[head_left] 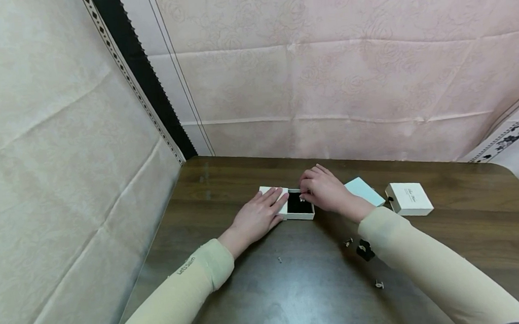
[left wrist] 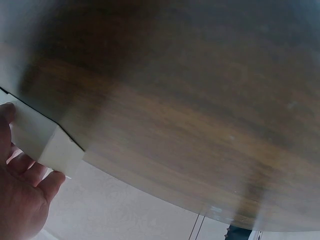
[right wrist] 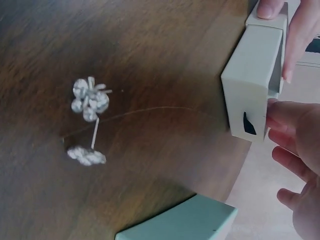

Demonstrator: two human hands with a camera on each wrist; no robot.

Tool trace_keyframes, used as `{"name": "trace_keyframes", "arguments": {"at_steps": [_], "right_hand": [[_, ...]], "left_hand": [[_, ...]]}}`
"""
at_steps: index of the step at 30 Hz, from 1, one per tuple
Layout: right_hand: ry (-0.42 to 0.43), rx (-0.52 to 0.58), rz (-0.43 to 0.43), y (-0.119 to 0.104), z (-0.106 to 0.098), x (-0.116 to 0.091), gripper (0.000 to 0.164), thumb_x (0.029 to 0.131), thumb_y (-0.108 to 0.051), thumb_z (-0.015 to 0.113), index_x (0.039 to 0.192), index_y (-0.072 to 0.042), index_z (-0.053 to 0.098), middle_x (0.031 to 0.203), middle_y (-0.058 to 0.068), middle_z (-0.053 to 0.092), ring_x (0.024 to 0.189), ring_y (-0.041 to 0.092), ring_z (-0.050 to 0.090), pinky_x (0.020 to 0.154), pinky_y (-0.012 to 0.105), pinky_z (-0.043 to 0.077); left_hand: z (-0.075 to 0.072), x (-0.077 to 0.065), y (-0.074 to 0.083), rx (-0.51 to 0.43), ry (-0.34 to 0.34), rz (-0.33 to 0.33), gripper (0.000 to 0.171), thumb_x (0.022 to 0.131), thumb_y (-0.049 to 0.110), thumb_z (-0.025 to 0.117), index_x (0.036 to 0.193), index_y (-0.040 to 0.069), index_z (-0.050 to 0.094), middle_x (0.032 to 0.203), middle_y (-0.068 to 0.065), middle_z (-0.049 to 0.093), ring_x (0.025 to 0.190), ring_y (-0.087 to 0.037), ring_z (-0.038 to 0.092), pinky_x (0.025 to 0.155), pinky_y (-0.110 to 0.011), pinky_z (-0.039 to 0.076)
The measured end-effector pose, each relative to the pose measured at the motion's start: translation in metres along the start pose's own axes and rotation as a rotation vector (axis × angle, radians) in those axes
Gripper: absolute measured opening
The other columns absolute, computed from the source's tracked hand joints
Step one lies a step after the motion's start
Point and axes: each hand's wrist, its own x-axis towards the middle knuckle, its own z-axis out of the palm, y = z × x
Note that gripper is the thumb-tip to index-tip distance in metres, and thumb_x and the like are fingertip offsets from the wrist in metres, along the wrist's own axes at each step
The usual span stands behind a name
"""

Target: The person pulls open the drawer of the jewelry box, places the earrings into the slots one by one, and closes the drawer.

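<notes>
A white sliding box point(left wrist: 37, 132) lies on the table, its drawer point(head_left: 301, 216) pulled out to the right and lined with a black insert point(head_left: 297, 206). My left hand point(head_left: 256, 219) holds the sleeve part, fingers across the top and thumb on the near side. At the drawer's right end, my right hand point(head_left: 324, 189) has its thumb and forefinger inside the wall, pinching a tiny silvery earring point(head_left: 302, 199) over the black insert. In the right wrist view, a black ribbon tab point(right wrist: 249, 124) shows on the drawer's end.
Sparkly stud earrings point(right wrist: 90, 98) lie below the right forearm, with a small black piece point(head_left: 364, 250) close by and another stud point(head_left: 379, 285) nearer. A tiny bit point(head_left: 279, 259) sits mid-table. Rightward are a light blue box point(head_left: 364, 191) and a closed white box point(head_left: 410, 198).
</notes>
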Motion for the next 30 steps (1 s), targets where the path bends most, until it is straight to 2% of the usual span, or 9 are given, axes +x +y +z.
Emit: {"name": "trace_keyframes", "arguments": {"at_steps": [9, 17, 23, 30], "right_hand": [[-0.036, 0.011, -0.007, -0.004, -0.003, 0.000, 0.018, 0.091, -0.010, 0.086, 0.081, -0.013, 0.072, 0.112, 0.010, 0.071, 0.116, 0.034, 0.064, 0.120, 0.069, 0.035], [-0.011, 0.019, -0.006, -0.005, -0.010, -0.003, 0.017, 0.091, -0.010, 0.086, 0.081, -0.012, 0.072, 0.111, 0.009, 0.071, 0.115, 0.034, 0.065, 0.122, 0.068, 0.033], [-0.001, 0.041, -0.016, -0.011, -0.021, -0.014, 0.013, 0.091, -0.012, 0.087, 0.085, -0.013, 0.075, 0.113, 0.009, 0.072, 0.115, 0.033, 0.065, 0.124, 0.066, 0.031], [0.038, 0.070, -0.087, -0.027, -0.025, -0.030, 0.015, 0.087, -0.011, 0.090, 0.085, -0.011, 0.075, 0.113, 0.011, 0.073, 0.114, 0.034, 0.065, 0.121, 0.068, 0.034]], "left_hand": [[0.000, -0.001, 0.000, -0.038, -0.004, -0.009, 0.059, 0.112, 0.038, 0.057, 0.163, 0.011, 0.046, 0.167, -0.014, 0.044, 0.153, -0.028, 0.045, 0.122, -0.048, 0.042], [0.002, -0.001, 0.000, -0.017, 0.013, 0.001, 0.059, 0.112, 0.039, 0.058, 0.163, 0.011, 0.047, 0.166, -0.013, 0.045, 0.153, -0.027, 0.046, 0.121, -0.046, 0.042], [0.002, 0.001, 0.000, -0.013, 0.004, 0.000, 0.060, 0.112, 0.040, 0.057, 0.163, 0.011, 0.046, 0.167, -0.013, 0.045, 0.153, -0.027, 0.045, 0.122, -0.046, 0.041], [0.000, 0.001, -0.001, -0.018, -0.005, -0.007, 0.060, 0.112, 0.040, 0.058, 0.163, 0.012, 0.046, 0.167, -0.013, 0.044, 0.153, -0.027, 0.045, 0.122, -0.046, 0.042]]}}
